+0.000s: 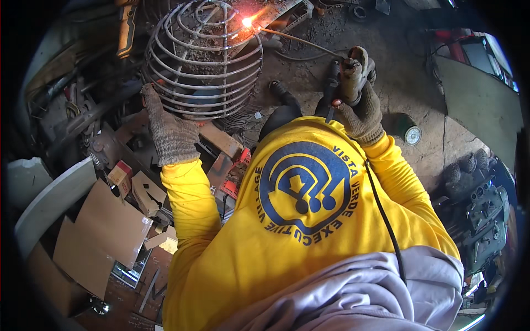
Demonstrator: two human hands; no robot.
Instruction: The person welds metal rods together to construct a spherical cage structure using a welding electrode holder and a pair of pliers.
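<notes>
A round cage of bent steel rods [204, 60] stands on the dirty floor ahead of me. My left hand [168, 129], in a knitted work glove, rests against the cage's lower left rim. My right hand [356, 99], also gloved, grips a welding electrode holder [353, 69]. A thin electrode rod [298, 39] runs from it up and left to the cage's top, where a bright arc [247, 22] glows with an orange flare. A black cable [381, 209] trails from the holder down over my yellow sleeve.
Cardboard pieces [102, 231] and a small red and white box [120, 172] lie at lower left among scrap metal. A round green disc-shaped tool [407, 131] sits on the floor at right. Dark machinery [480, 209] stands at the right edge. A yellow and black tool [127, 30] lies at upper left.
</notes>
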